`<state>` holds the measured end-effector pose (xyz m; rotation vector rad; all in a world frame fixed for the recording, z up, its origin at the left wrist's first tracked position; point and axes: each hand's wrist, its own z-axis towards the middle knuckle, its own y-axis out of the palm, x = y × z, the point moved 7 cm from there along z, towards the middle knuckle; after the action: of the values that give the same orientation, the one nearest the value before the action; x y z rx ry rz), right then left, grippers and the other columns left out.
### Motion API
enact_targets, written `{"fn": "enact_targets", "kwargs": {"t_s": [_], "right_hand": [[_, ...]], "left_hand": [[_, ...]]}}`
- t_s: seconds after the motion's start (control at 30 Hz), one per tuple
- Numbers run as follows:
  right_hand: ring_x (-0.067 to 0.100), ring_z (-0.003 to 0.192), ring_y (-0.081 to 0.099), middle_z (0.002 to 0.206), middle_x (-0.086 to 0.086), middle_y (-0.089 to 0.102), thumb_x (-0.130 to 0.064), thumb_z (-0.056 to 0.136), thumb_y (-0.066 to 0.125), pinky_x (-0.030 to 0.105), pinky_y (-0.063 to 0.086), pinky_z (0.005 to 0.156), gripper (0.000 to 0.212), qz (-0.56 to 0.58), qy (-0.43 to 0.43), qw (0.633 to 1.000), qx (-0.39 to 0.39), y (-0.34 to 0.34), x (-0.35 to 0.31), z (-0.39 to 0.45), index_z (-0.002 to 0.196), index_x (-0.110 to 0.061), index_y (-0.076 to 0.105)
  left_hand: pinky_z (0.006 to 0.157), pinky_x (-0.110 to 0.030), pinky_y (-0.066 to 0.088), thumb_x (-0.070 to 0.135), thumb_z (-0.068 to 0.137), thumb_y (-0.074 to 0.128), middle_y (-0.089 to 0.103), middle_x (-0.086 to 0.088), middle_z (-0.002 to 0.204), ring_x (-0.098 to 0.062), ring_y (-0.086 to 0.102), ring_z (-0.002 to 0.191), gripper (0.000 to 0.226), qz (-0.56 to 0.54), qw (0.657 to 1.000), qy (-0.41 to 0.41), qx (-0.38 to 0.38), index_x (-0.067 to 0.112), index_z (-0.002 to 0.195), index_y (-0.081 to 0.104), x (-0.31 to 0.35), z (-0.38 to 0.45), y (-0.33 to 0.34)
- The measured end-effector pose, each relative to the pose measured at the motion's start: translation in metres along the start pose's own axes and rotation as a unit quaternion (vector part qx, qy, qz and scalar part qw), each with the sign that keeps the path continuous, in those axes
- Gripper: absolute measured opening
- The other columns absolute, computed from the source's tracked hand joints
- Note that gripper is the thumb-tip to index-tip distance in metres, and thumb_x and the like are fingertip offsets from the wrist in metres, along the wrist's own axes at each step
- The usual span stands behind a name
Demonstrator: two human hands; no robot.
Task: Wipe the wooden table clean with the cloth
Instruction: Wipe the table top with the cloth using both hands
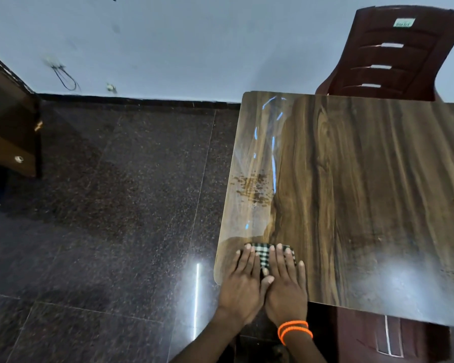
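Both hands lie flat on a folded black-and-white checked cloth (263, 255) at the near left corner of the wooden table (364, 192). Left hand (243, 279) presses the cloth's left part, fingers straight and close together, fingertips reaching the cloth's far edge. Right hand (286, 281) presses the right part, fingers straight and slightly spread, thumb out to the right on the bare tabletop. The two hands sit side by side, touching near the thumb bases, and only a strip of cloth shows between and ahead of the fingers. Right wrist carries two orange bands (295, 331). Ahead of the cloth, along the table's left edge, a wet shiny streak (260, 142) runs toward the far corner, with a patch of brown droplets or stain spots (252, 187) midway, well apart from the cloth. Rest of the tabletop is dark wood grain with a pale glare patch near the right front. A dark red plastic chair (393, 53) stands at the far side of the table against the pale wall (168, 35); another like it (388, 336) is partly under the near edge. Floor is dark speckled polished tile (102, 205). Brown wooden furniture (8, 121) stands at far left. No containers visible anywhere.
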<state>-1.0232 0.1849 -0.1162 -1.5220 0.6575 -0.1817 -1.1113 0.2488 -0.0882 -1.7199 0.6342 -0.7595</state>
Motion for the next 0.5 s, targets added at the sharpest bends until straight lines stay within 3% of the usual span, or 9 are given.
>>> {"fn": "enact_targets", "kwargs": {"t_s": [0.23, 0.5], "right_hand": [[0.030, 0.154, 0.022, 0.166, 0.011, 0.025, -0.031, 0.093, 0.030, 0.052, 0.020, 0.122, 0.069, 0.003, 0.012, 1.000, -0.014, 0.010, -0.031, 0.068, 0.158, -0.009, 0.029], [0.023, 0.156, 0.012, 0.168, 0.005, 0.022, -0.030, 0.090, 0.041, 0.050, 0.018, 0.122, 0.072, 0.003, -0.045, 0.998, -0.037, 0.025, -0.084, 0.036, 0.159, -0.013, 0.029]], "left_hand": [[0.124, -0.048, 0.022, 0.050, 0.108, 0.017, 0.047, -0.010, 0.155, -0.025, 0.028, 0.153, 0.068, 0.031, 0.999, 0.009, 0.002, 0.004, 0.151, 0.044, -0.054, 0.048, -0.015], [0.124, -0.048, 0.015, 0.046, 0.111, 0.023, 0.049, -0.008, 0.154, -0.021, 0.023, 0.154, 0.062, 0.040, 0.999, 0.015, 0.029, 0.003, 0.148, 0.048, -0.093, -0.009, -0.014]]}}
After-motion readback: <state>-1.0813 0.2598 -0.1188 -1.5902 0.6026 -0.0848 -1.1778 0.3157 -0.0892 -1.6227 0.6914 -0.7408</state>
